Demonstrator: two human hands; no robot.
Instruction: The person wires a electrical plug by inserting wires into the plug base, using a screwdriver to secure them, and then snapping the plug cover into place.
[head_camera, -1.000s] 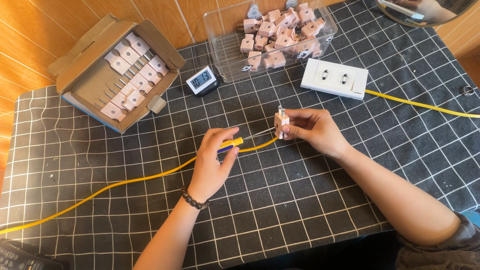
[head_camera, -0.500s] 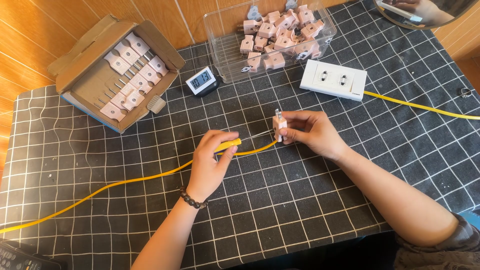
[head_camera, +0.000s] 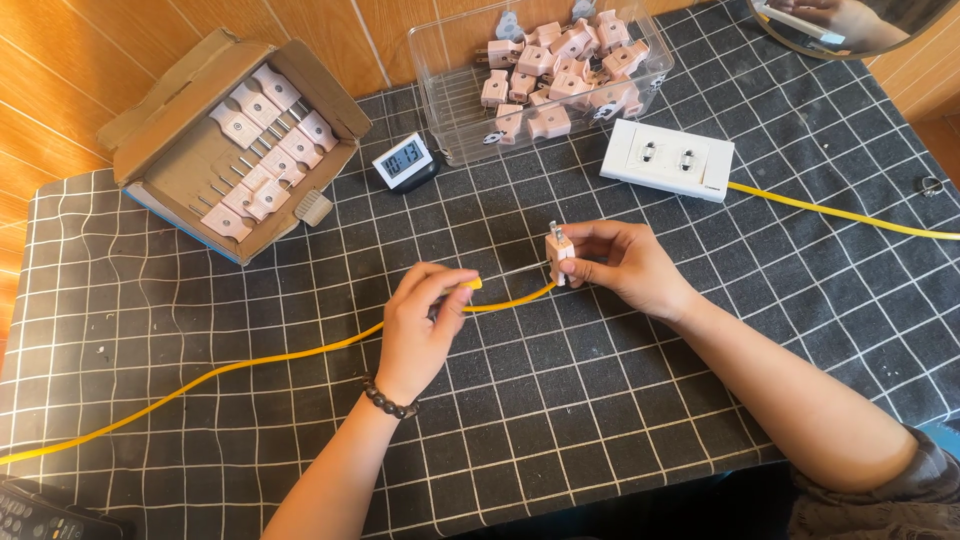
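A black cloth with a white grid (head_camera: 700, 380) covers the table, with wood panelling behind. Mid-table, the right hand (head_camera: 625, 265) pinches a small beige two-pin plug (head_camera: 559, 255) between thumb and fingertips, pins up; the left hand (head_camera: 425, 325) is closed around the yellow cable (head_camera: 250, 362) near its end, holding a screwdriver with a yellow handle (head_camera: 470, 284) whose thin shaft reaches toward the plug. The plug looks light, rigid and smooth, best gripped by its flat sides rather than its pins; the cable looks limp and springy, easiest held close to its end. One open cardboard box (head_camera: 170, 140) holds about eight plugs in two rows; one clear plastic tub (head_camera: 450, 110) holds roughly fifteen more. There is one white double socket block (head_camera: 667, 159), on a second yellow cable, and one small digital clock (head_camera: 404, 160).
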